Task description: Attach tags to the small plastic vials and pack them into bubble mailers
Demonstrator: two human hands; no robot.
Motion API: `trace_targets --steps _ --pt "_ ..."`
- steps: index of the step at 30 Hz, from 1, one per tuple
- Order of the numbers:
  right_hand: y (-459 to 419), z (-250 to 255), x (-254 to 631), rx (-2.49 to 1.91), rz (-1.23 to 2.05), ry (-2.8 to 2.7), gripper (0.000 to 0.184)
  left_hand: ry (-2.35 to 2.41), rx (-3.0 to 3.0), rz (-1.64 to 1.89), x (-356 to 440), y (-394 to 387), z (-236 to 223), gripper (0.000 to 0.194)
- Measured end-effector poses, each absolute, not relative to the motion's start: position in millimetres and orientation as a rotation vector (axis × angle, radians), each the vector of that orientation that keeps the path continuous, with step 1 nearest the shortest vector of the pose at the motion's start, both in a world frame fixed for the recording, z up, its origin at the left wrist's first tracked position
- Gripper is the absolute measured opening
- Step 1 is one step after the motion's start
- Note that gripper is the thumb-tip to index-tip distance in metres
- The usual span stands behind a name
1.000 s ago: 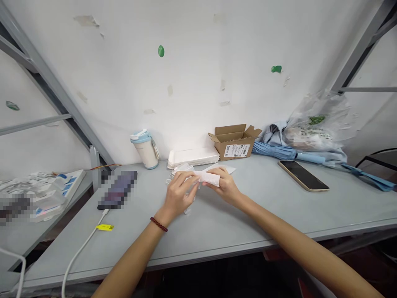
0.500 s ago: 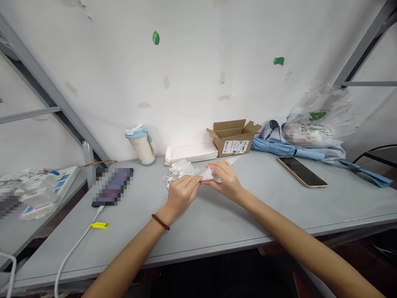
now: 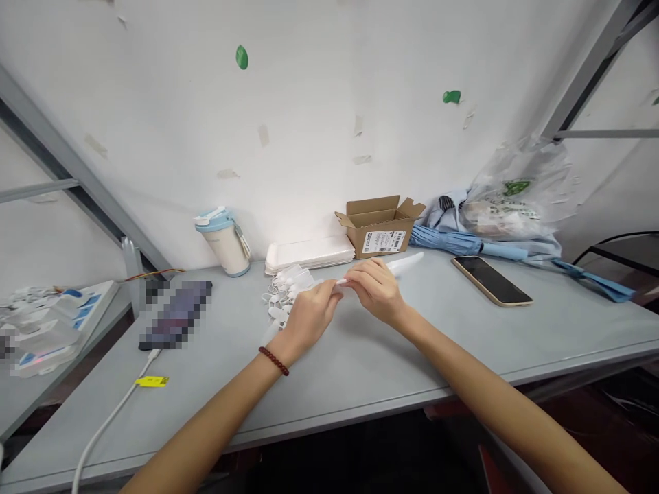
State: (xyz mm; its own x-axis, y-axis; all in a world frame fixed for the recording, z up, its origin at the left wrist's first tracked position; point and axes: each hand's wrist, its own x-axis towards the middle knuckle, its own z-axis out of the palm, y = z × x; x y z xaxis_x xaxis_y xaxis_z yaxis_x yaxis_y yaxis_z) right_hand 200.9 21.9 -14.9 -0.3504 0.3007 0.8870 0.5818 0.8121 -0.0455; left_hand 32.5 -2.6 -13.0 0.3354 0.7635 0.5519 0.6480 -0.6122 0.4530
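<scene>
Behind the grey desk [image 3: 375, 374] rises a pale wall [image 3: 309, 123] with scraps of tape and green patches. Against it stands an open cardboard box [image 3: 384, 234], its flaps raised. Nearer the person than the box, and slightly to its left, a small white piece [image 3: 342, 282] is held just above the desk. The left hand [image 3: 311, 315] pinches one end between thumb and bent fingers; the right hand [image 3: 378, 291] grips the other, fingers curled over it. Most of the piece is covered by the fingers, so I cannot tell whether it is folded or rolled, or joined to the thin white sheet [image 3: 406, 263] that sticks out in front of the box.

As a judgement, the handling is partway: the piece is in both hands, not yet set down. A loose heap of white tags with strings [image 3: 285, 285] lies to the front left of the box, near the left hand, while a white stack [image 3: 309, 254] sits just left of the box. A phone [image 3: 493, 281] lies right of the box, well apart from both hands.
</scene>
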Motion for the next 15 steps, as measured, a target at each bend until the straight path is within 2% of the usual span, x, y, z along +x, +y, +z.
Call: trace_targets --steps 1,8,15 --pt "24.4 -14.9 202.3 -0.682 -0.343 -1.946 0.018 1.325 2.346 1.1 39.1 -0.7 -10.4 0.009" --pt "55.2 -25.9 221.7 -0.926 -0.414 -2.009 0.019 1.174 1.473 0.619 80.0 11.0 0.6 0.02" --pt "75.7 -50.0 220.3 -1.227 -0.432 -2.32 0.014 1.274 1.34 0.389 100.8 31.1 -34.1 0.033"
